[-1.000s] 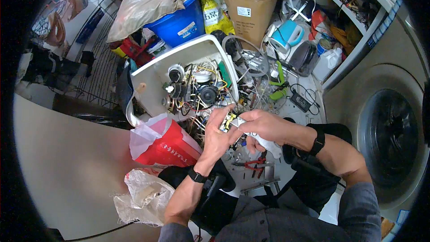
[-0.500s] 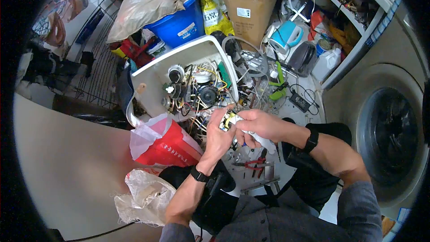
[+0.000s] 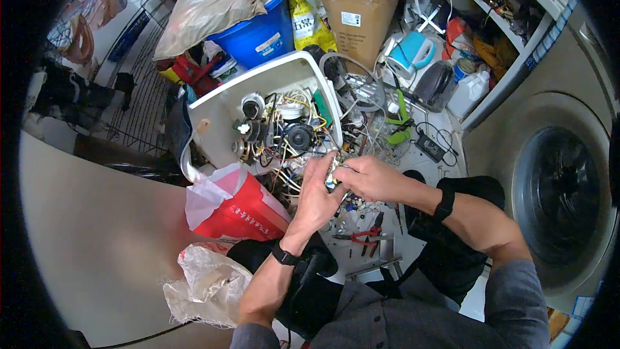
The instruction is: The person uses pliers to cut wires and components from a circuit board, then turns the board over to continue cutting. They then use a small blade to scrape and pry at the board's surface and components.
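My left hand (image 3: pixel 317 195) is closed round a small electronic part (image 3: pixel 332 169) with white, yellow and blue bits, just beyond the front of a white bin (image 3: pixel 213 130). My right hand (image 3: pixel 369 179) is closed at the part's right side, its fingertips touching or very near it; whether it grips anything more is hidden. Inside the bin lie wires, a green board (image 3: pixel 322 107) and round black motor-like parts (image 3: pixel 299 136). Below my hands, red-handled pliers (image 3: pixel 371 240) rest on the floor among small scraps.
A red bag (image 3: pixel 242 210) and a white woven sack (image 3: pixel 210 287) stand at the left. Behind are a blue bucket (image 3: pixel 258 37) and a cardboard box (image 3: pixel 357 16). A black adapter (image 3: pixel 429 146) lies right, near a washing machine (image 3: pixel 562 187).
The white piece that hung under my right hand is out of sight. My right hand has shifted slightly left, and the small part in my left hand is turned differently.
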A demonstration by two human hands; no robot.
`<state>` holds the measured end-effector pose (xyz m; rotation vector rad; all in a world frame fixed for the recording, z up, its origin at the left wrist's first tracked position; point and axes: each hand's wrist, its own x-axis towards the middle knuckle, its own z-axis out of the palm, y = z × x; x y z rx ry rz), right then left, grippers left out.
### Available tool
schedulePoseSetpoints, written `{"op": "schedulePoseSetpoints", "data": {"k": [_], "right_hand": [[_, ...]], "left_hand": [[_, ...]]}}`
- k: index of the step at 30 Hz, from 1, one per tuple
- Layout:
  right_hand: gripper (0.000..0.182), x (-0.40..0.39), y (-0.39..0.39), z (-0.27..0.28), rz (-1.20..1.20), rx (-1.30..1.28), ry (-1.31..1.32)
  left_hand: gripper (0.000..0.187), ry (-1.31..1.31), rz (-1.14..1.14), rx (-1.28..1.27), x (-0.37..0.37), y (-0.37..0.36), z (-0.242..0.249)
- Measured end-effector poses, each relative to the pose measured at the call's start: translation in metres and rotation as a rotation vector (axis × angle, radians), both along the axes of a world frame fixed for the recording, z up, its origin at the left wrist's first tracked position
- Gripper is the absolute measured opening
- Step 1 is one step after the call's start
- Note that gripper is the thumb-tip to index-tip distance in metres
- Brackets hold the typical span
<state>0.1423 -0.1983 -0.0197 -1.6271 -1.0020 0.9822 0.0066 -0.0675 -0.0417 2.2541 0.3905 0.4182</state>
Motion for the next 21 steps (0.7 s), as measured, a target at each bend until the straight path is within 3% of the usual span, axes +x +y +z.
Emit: {"op": "schedulePoseSetpoints", "data": {"k": [1,3,5,11,14,15,17,18,20,21], "right_hand": [[0.044,0.001,0.000,-0.004,0.000,-0.001,0.000],[0.044,0.004,0.001,-0.010,-0.013,0.162,-0.298],[0.043,0.004,0.000,-0.012,-0.008,0.144,-0.356],[0.035,-0.001,0.002,-0.018,-0.016,0.319,-0.726],[0.033,-0.003,0.001,-0.020,0.012,0.409,-0.919],[0.034,-0.004,0.002,-0.021,0.023,0.483,-0.996],[0.034,-0.003,0.004,-0.023,0.012,0.518,-1.017],[0.035,-0.003,0.005,-0.023,0.000,0.548,-1.034],[0.035,-0.002,0.004,-0.020,0.026,0.519,-1.049],[0.035,-0.002,0.003,-0.018,0.046,0.487,-1.064]], "left_hand": [[0.069,-0.010,-0.039,0.012,-0.001,0.001,-0.001],[0.070,0.009,-0.056,0.001,-0.003,0.003,-0.001],[0.071,0.027,-0.073,-0.011,-0.005,0.005,0.000],[0.059,0.006,-0.097,-0.144,-0.006,0.007,-0.008],[0.044,0.016,-0.062,-0.318,-0.005,0.003,0.002],[0.044,0.015,-0.059,-0.319,-0.005,0.002,0.001],[0.048,0.018,-0.051,-0.640,-0.005,0.001,-0.002],[0.048,0.018,-0.049,-0.641,-0.005,0.002,-0.004],[0.057,-0.014,-0.101,-0.909,-0.005,0.005,-0.007],[0.057,-0.016,-0.101,-0.909,-0.005,0.007,-0.009]]}}
